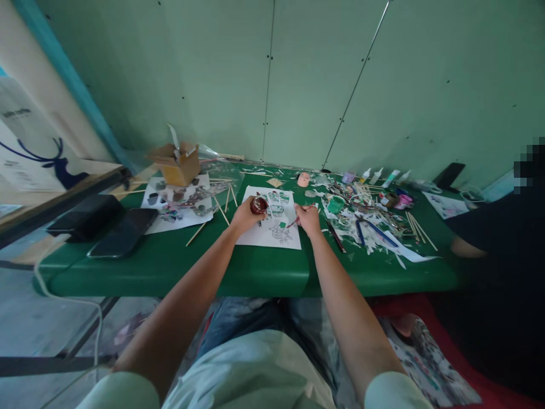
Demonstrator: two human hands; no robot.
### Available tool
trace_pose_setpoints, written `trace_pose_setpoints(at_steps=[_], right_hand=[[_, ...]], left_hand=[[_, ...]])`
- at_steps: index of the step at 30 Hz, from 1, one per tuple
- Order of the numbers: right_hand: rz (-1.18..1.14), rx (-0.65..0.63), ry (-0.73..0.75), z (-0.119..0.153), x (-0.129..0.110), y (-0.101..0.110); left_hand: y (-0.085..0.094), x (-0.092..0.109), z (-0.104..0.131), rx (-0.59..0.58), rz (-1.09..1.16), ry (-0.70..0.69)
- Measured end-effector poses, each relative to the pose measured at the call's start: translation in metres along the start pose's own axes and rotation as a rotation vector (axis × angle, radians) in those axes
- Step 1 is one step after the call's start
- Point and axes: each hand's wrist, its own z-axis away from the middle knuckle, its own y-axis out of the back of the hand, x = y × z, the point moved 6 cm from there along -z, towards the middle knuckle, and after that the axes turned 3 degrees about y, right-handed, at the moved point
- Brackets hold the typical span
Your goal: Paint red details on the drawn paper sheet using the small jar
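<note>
My left hand [247, 217] is closed round a small jar [258, 205] of dark red-brown paint, held over the left side of a white sheet of paper [255, 237]. The sheet has printed line drawings, some with green patches. A thin paintbrush [293, 224] sits in my right hand [307, 218], its fingers pinched on the handle. The brush slants down to the left, its tip close to a green patch on the drawing. Whether the tip touches the paper I cannot tell.
Right of the paper lie an open green paint pot [335, 204], tools, paper scraps and wooden sticks [421, 232]. On the left are a paint-stained sheet [170, 226], a cardboard box [179, 166] and a phone [123, 233]. A person in dark clothing [502, 272] sits at the right.
</note>
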Motion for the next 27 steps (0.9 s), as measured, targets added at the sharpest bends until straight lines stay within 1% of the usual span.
trace_pose_setpoints(at_steps=[3,6,9,14,19,21,24,27], right_hand=[[-0.012,0.011,-0.017,0.0001,0.0015,0.0009],[-0.024,-0.005,-0.038,0.0001,0.0037,-0.0003],[0.004,-0.019,-0.023,-0.0002,0.0035,-0.0011],[0.004,0.015,-0.026,-0.0006,0.0031,0.0013],[0.014,-0.008,-0.019,0.0000,0.0013,-0.0001],[0.025,0.002,-0.009,-0.0002,0.0004,0.0007],[-0.007,0.020,-0.034,-0.0009,0.0021,0.0015],[-0.025,0.008,-0.044,-0.0015,0.0035,-0.0003]], left_hand=[[0.0009,0.0011,0.0008,0.005,0.003,0.012],[0.0012,0.0023,0.0015,0.006,0.006,0.007],[0.0003,0.0026,0.0018,-0.002,0.007,0.000],[-0.0003,0.0005,0.0013,-0.006,-0.004,0.007],[-0.0005,-0.0012,0.0002,-0.008,-0.013,0.004],[-0.0009,-0.0018,-0.0001,-0.011,-0.013,0.007],[-0.0010,-0.0022,-0.0001,-0.007,-0.016,0.008],[-0.0010,-0.0020,-0.0001,-0.003,-0.019,0.001]])
